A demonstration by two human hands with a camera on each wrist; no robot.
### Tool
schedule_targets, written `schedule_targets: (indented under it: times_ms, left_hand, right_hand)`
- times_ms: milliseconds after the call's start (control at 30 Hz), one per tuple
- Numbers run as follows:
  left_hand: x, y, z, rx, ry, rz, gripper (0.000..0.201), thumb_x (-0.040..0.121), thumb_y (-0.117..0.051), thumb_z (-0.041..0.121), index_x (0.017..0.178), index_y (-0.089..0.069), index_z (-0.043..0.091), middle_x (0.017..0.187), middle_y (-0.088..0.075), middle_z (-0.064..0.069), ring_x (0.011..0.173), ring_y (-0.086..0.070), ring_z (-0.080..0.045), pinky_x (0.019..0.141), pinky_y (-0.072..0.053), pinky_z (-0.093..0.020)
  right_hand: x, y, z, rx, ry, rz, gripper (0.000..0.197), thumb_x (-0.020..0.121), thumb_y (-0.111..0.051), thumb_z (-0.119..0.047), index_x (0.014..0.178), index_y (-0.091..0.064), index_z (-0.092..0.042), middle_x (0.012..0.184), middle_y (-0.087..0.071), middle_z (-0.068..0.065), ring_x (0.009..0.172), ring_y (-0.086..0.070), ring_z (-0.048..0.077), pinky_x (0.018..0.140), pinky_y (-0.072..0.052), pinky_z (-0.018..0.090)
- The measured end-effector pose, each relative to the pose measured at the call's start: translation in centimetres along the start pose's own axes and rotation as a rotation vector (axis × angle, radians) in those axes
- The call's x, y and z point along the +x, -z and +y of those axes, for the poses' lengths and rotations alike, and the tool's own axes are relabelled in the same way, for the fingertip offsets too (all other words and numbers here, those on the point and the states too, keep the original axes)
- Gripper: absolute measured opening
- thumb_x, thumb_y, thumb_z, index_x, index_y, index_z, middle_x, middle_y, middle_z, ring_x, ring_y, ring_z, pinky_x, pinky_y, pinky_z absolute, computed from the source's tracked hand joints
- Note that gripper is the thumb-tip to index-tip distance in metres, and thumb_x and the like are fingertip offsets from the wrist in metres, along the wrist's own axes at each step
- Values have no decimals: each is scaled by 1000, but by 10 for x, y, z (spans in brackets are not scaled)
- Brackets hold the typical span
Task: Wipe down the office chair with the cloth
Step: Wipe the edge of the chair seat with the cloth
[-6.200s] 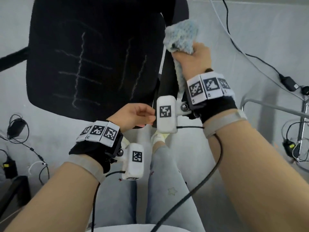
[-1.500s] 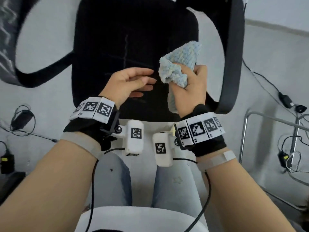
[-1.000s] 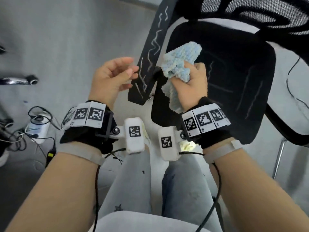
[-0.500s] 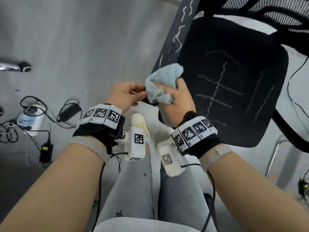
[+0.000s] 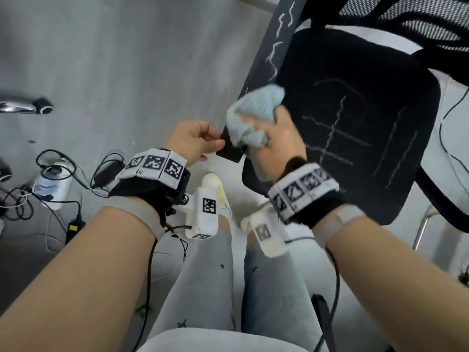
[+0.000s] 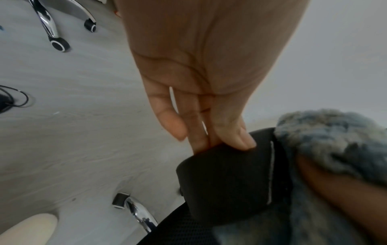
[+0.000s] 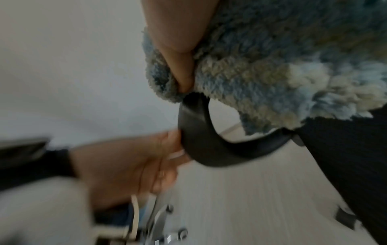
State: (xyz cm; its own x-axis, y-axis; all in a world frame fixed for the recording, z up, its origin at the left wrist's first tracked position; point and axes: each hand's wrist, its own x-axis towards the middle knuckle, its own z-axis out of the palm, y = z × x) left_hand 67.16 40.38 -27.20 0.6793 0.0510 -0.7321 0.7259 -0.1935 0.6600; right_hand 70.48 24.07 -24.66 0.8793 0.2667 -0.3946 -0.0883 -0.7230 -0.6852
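Note:
A black office chair stands in front of me, its seat (image 5: 355, 128) streaked with white chalk lines. Its near armrest (image 5: 269, 57) also bears white marks and ends close to my hands. My left hand (image 5: 200, 142) pinches the armrest's front end (image 6: 226, 174) between thumb and fingers. My right hand (image 5: 276, 146) grips a bunched fluffy blue cloth (image 5: 256, 115) and presses it onto the armrest just behind the left hand. In the right wrist view the cloth (image 7: 272, 66) drapes over the curved armrest (image 7: 201, 137), blurred by motion.
Chargers, cables and a power strip (image 5: 50, 184) lie on the grey floor at left. A chrome chair leg with a caster (image 5: 43, 109) shows at far left. The mesh backrest (image 5: 406, 19) is at top right. My legs and shoes are below the hands.
The chair turned, bringing its marked armrest toward me. My left hand took hold of the armrest's end, and my right hand brought the cloth down onto the armrest.

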Motion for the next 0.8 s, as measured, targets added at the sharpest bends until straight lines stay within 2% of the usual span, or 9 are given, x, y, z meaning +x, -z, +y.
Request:
schedule_targets:
  times_ms: [100,167,267,333,400,467,533,667,800]
  left_hand:
    - [-7,-2,-5,-11,19,-6,23,83,-63,8,70,-56,25,68,-54,8,55,-53,4,47,-42,-7]
    - [-10,-4,-8,-33,24,0,20,82,-64,9,71,-57,24,69,-54,7,62,-51,-1,47,-42,-7]
    - [-10,-6,-11,-33,1,35,20,81,-65,9,71,-56,23,68,-53,6,55,-53,5,47,-42,-7]
    - [-11,-7,-10,-34,-3,46,21,81,-65,8,70,-56,23,67,-52,6,53,-52,5,48,-43,-8]
    - [-12,-6,-9,-33,2,43,22,81,-65,7,69,-56,23,66,-52,6,58,-51,0,51,-44,-11]
    - [-12,-5,-10,-33,25,17,24,81,-64,5,68,-56,23,63,-54,9,57,-51,1,55,-45,-14]
    - [-12,-5,-11,-29,41,-14,26,82,-64,5,67,-55,24,54,-57,14,49,-52,7,52,-44,-11]
    - [-10,-6,-10,-22,37,-4,23,82,-63,6,68,-54,23,66,-53,6,50,-52,6,47,-42,-8]
    - [0,4,0,63,0,-35,21,82,-64,8,70,-54,22,64,-57,10,50,-52,7,56,-45,-13]
  right_hand:
    - [-1,6,1,-262,97,-85,37,81,-63,-29,113,-57,-46,120,-46,-1,104,-50,18,84,-44,28]
    - [27,16,-1,-303,52,5,28,85,-55,-32,113,-60,-29,122,-45,3,97,-48,19,79,-37,26]
    - [70,32,-7,-185,-74,154,26,87,-54,-30,102,-62,-10,121,-46,11,87,-44,16,66,-28,15]
    - [70,30,-9,-137,-97,162,20,87,-55,-25,98,-61,-10,122,-47,13,88,-47,18,67,-29,15]
    - [42,18,-6,-93,-79,94,12,85,-56,-24,96,-56,-20,116,-49,8,96,-53,23,80,-42,28]
    - [4,2,0,-130,10,-38,29,83,-60,-27,112,-56,-27,111,-45,-2,100,-53,19,85,-47,33]
    - [-10,-1,3,-144,56,-130,33,81,-61,-31,113,-60,-38,114,-45,-2,104,-52,20,86,-46,32]
    - [34,14,1,-147,4,-40,27,79,-61,-32,99,-67,-16,112,-53,7,101,-54,27,85,-45,34]
    - [68,20,-2,10,-84,139,23,80,-65,-24,93,-66,-5,98,-47,6,85,-48,16,62,-36,17]
